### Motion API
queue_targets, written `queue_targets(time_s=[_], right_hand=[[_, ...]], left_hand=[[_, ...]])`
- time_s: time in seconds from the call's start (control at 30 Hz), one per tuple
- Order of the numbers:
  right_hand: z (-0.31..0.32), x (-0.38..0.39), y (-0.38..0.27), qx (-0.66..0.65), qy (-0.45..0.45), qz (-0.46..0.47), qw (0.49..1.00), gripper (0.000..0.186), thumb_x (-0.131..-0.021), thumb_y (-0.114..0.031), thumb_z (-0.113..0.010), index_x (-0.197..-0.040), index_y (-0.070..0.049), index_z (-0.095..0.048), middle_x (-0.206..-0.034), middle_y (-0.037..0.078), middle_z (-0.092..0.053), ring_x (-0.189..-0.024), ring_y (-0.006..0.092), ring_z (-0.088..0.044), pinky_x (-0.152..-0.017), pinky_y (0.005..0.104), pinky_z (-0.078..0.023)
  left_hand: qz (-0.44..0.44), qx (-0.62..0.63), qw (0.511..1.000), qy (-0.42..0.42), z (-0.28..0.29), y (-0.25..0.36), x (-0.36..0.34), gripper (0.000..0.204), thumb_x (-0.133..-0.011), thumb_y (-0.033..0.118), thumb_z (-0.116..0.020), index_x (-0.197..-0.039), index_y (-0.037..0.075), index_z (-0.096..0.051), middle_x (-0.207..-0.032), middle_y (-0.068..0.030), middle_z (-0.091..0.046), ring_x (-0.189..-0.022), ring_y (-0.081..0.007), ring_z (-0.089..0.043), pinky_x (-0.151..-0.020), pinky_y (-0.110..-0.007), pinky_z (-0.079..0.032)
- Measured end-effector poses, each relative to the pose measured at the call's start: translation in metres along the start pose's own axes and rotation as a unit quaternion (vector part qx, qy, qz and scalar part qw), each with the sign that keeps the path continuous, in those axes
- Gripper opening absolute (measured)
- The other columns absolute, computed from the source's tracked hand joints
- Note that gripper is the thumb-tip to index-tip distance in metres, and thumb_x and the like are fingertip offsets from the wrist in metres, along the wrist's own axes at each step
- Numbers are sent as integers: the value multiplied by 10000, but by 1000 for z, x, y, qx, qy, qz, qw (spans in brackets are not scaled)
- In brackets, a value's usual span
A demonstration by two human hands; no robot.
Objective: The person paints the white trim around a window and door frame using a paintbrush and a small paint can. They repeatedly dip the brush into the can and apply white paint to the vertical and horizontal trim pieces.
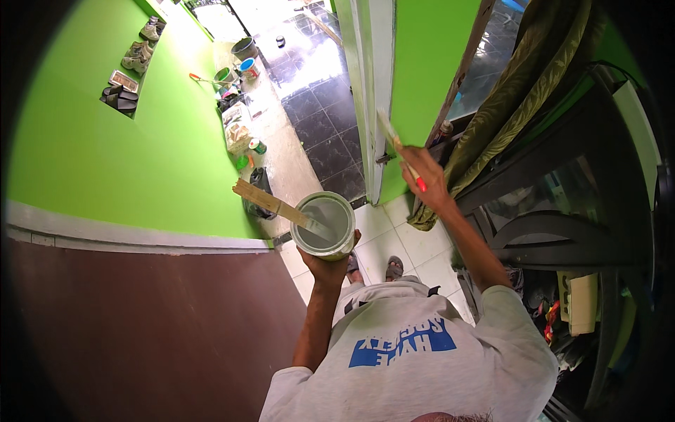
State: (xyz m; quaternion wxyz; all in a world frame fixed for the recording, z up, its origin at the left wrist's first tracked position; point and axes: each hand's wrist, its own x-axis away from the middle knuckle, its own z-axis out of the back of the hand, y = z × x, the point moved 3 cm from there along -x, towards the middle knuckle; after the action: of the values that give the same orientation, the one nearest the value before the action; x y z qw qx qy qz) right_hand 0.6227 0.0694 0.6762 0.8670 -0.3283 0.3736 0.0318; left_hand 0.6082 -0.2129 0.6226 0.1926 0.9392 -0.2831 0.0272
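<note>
My left hand (329, 266) is wrapped round a round paint can (346, 247), held up in front of my body. Pale grey paint shows inside the can, and a flat wooden stick (266, 200) leans out over its left rim, paint on its lower end. My right hand (427, 176) grips a paintbrush (413, 169) with a pale handle and red end. Its bristles, a little blurred, are up against the white door frame (383, 84) or very close to it; whether they touch, I cannot tell. A dark latch (385, 158) sits on the frame just below the bristles.
Along the green wall (183, 155) at left stand buckets (245, 48), tins (257, 145) and bags (260, 181). A wall niche holds shoes (137, 56). At right hang an olive curtain (506, 91) and a dark cabinet (576, 197). A brown panel (140, 309) fills the lower left.
</note>
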Motion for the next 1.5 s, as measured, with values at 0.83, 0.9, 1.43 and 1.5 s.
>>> queue_targets(time_s=[0.83,0.9,1.43,1.5], right_hand=[[-58,42,43,-57,32,-15,998,428,-890,88,-671,-1308,0,-660,-1204,204,-629,-1086,334,-669,-876,401,-556],[-66,54,48,-63,-1,-36,997,401,-890,102,-650,-1284,33,-663,-1202,204,-637,-1080,342,-658,-918,391,-531],[-3,-40,-22,22,130,130,983,420,-812,114,-738,-1213,-12,-711,-1194,176,-664,-1005,330,-689,-826,410,-579],[-16,-24,-12,30,124,99,987,421,-826,109,-728,-1229,-5,-700,-1195,184,-661,-1001,334,-689,-833,409,-574]], left_hand=[[-59,31,992,104,33,-31,36,773,-973,657,-519,-1535,143,-390,-1451,-197,-507,-1375,-417,-479,-1036,-629,-482],[-61,36,991,110,38,-33,39,767,-973,652,-523,-1532,143,-394,-1452,-196,-507,-1375,-415,-480,-1035,-628,-482],[-67,-54,989,124,77,-22,28,720,-978,613,-553,-1510,146,-421,-1455,-188,-510,-1370,-399,-487,-1022,-618,-487],[-69,-90,986,119,85,-22,23,714,-979,608,-557,-1507,147,-425,-1455,-187,-510,-1369,-397,-488,-1020,-617,-488]])
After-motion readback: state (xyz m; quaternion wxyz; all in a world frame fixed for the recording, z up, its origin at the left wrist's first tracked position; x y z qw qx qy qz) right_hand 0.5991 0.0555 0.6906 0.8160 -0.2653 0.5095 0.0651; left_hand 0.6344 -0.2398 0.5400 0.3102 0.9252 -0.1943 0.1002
